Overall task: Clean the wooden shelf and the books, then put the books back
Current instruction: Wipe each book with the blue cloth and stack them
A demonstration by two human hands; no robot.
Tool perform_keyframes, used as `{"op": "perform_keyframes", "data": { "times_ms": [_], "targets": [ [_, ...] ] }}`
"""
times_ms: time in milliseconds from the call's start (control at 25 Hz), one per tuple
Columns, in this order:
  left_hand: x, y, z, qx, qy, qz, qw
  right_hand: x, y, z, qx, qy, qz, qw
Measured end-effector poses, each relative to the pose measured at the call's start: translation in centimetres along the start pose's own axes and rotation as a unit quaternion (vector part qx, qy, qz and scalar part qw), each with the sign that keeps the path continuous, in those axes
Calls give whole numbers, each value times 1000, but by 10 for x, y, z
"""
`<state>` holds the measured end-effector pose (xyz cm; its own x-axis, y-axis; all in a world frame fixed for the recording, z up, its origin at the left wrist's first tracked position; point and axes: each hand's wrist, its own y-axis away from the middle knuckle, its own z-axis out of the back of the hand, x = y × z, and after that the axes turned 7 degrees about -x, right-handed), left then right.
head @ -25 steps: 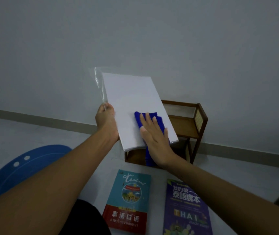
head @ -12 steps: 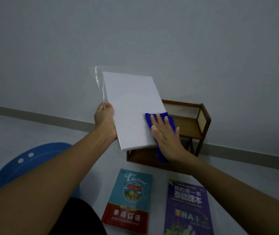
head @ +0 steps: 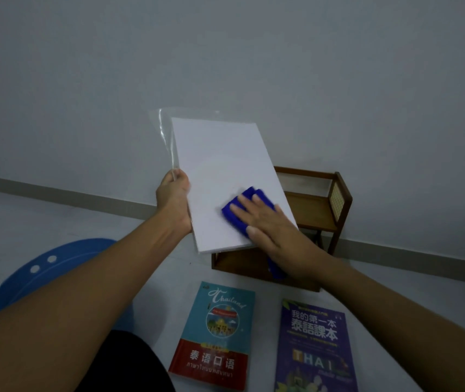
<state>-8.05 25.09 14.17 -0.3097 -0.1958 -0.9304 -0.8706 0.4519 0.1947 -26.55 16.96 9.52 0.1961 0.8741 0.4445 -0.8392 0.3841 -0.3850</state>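
My left hand (head: 175, 198) grips the left edge of a white book (head: 225, 171) in a clear plastic sleeve and holds it tilted in the air. My right hand (head: 270, 222) lies flat on the book's lower right part, pressing a blue cloth (head: 239, 206) against the cover; one end of the cloth hangs below the book. Behind the book stands the small wooden shelf (head: 319, 210) against the wall, with no books on its visible boards. On the floor lie a teal-and-red Thailand book (head: 217, 335) and a purple Thai textbook (head: 314, 349).
A round blue plastic object (head: 44, 275) with two white spots sits on the floor at the left. The grey wall and its baseboard (head: 412, 258) run behind the shelf. A dark garment shows at the bottom edge between my arms.
My right hand and the blue cloth slid right along the lower cover, then came back a little toward the middle. The left hand kept the book nearly still.
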Motion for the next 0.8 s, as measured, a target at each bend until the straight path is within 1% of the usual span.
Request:
{"op": "perform_keyframes", "data": {
  "times_ms": [80, 120, 160, 200, 280, 360, 440, 520, 640, 800],
  "targets": [
    [0, 3, -2, 20, -2, -4, 1000, -5, -7, 2, -31, 7, -78, 996],
    [0, 4, -3, 26, -8, -11, 1000, -1, -11, 1, -33, 8, -101, 994],
    [1, 4, -4, 32, -17, -18, 999, 4, -13, -2, -29, 10, -100, 995],
    [2, 4, -5, 41, -23, -24, 999, 12, -13, -6, -22, 12, -75, 997],
    [4, 5, -5, 69, -22, -45, 996, 28, -8, -15, 0, 22, 24, 999],
    [5, 5, -4, 89, -44, -80, 992, 37, 0, -22, 32, 46, 112, 992],
    [5, 6, -2, 112, -59, -97, 987, 36, 2, -20, 59, 76, 166, 982],
    [3, 11, 0, 160, -46, -74, 983, 30, -2, -11, 63, 113, 210, 969],
    [-2, 17, -2, 213, -25, -21, 977, 14, -12, 2, 27, 173, 230, 957],
    [-3, 24, -5, 259, -54, -15, 964, 1, -21, 22, -28, 179, 176, 968]
  ]
}}
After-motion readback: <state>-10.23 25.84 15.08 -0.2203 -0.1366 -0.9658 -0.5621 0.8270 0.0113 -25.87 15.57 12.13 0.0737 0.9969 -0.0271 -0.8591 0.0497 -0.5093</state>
